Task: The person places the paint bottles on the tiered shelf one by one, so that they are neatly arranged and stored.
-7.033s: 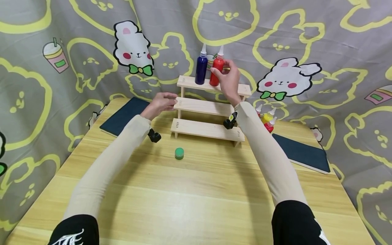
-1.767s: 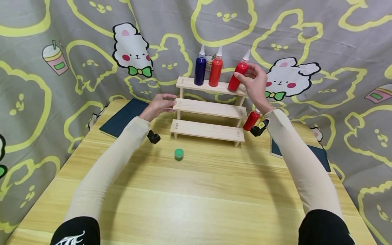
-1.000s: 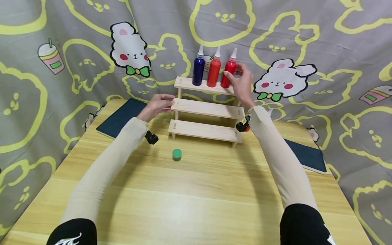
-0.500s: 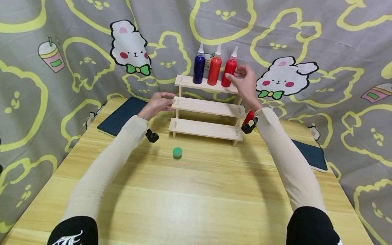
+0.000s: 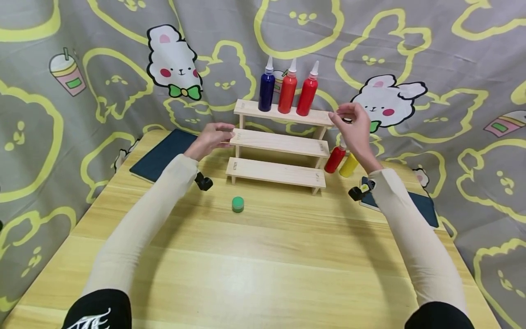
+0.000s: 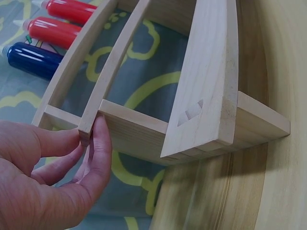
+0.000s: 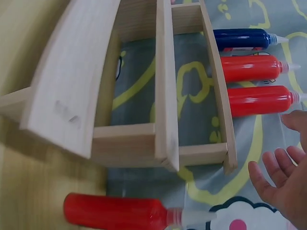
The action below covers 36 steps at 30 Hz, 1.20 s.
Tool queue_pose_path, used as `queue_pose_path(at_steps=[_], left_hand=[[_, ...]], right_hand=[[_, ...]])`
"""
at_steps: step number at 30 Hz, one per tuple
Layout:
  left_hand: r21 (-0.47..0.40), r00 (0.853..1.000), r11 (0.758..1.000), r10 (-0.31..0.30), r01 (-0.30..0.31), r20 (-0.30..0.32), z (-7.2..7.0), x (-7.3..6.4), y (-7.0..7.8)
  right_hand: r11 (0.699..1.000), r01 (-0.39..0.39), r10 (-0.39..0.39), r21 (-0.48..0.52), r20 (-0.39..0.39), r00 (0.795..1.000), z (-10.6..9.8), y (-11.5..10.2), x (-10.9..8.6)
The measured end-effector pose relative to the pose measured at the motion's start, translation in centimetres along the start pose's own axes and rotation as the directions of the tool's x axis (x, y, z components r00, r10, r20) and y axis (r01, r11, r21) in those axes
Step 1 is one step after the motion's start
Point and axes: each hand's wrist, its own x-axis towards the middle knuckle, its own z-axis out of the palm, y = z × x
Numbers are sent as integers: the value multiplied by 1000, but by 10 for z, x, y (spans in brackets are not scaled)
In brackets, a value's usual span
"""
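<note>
On the top shelf [image 5: 322,118] stand a blue bottle [image 5: 266,93] and two red bottles [image 5: 307,97], which a tug by the left hand [image 5: 209,140], pinching the end of the middle shelf [image 5: 283,144], or a knock from the right hand [image 5: 355,128], empty and relaxed near them, could topple.

A grey, cartoon-printed curtain [image 5: 238,23] hung behind the far edge and along both side edges of the pale wood-grained worktop [image 5: 304,283], which caught a soft glare [image 5: 242,249] near its middle.
</note>
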Motion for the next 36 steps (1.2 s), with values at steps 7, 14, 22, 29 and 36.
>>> queue_pose_path(at_steps=[7, 14, 22, 29, 36], left_hand=[[1, 1000, 1000, 2, -2, 5, 1, -2, 1], [-4, 1000, 1000, 1, -1, 5, 0, -1, -1], [-8, 1000, 1000, 0, 0, 2, -1, 0, -2], [-10, 1000, 1000, -4, 4, 5, -1, 0, -2], [-1, 1000, 1000, -8, 8, 8, -1, -1, -1]], right_hand=[[999, -11, 11, -38, 8, 1000, -18, 13, -19], [997, -2, 1, -83, -10, 1000, -30, 32, -36], [993, -4, -11, -119, -119, 993, -41, 58, -52], [986, -86, 58, -144, -189, 980, -52, 83, -61], [952, -218, 201, -213, -99, 975, -54, 100, -66]])
